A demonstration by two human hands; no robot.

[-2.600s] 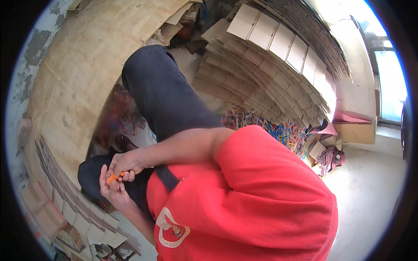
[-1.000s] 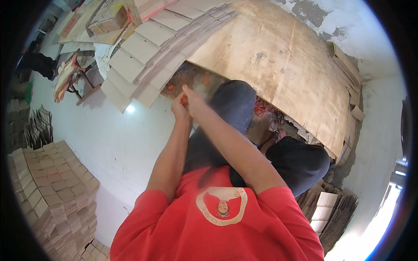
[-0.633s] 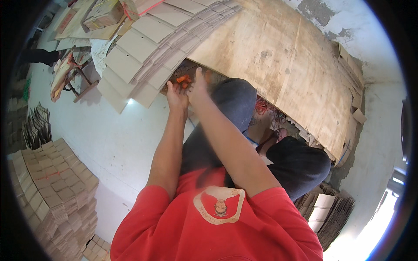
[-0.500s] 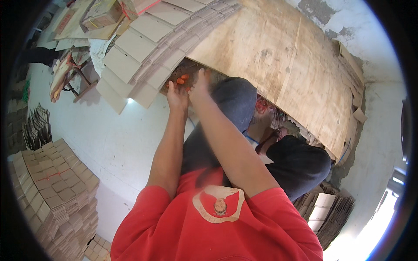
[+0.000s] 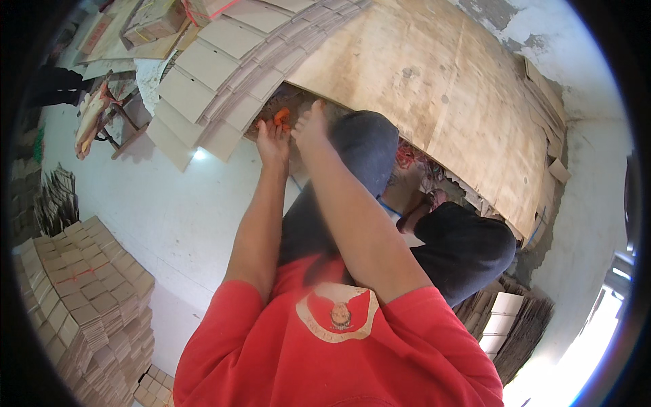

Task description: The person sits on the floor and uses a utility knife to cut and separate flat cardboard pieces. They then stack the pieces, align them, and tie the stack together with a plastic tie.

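Far left, a person's dark-trousered legs [image 5: 62,83] beside a low wooden-framed seat [image 5: 123,125] with a pale, stained cover [image 5: 91,123]; below, a tall stack of folded cardboard [image 5: 88,288] on the pale floor [image 5: 193,210]. Overlapping grey-brown sheets [image 5: 220,61] fan out nearer the middle. A large plywood board [image 5: 420,88], stained and knotted, spreads from centre to right, a tangle of reddish strands [image 5: 407,156] under its near edge. Right: peeling whitish wall [image 5: 590,190], more upright cardboard [image 5: 505,319] behind my bent knee [image 5: 468,251], bright light at the lower rim. My left hand [image 5: 273,141] is turned palm up, fingers spread loosely. My right hand [image 5: 312,129], just beside it, is open too, fingers parted and slightly bent; I see nothing gripped in either. Small orange pieces [image 5: 282,117] show just beyond my left fingertips, in the dark gap between sheets and plywood; blurred, so I cannot tell their shape or whether a finger touches them. Containers, upper left: a brown carton [image 5: 156,22] bound with yellow strap, beside it a second box [image 5: 203,9] with a reddish band, cut off by the upper edge; contents of both hidden.
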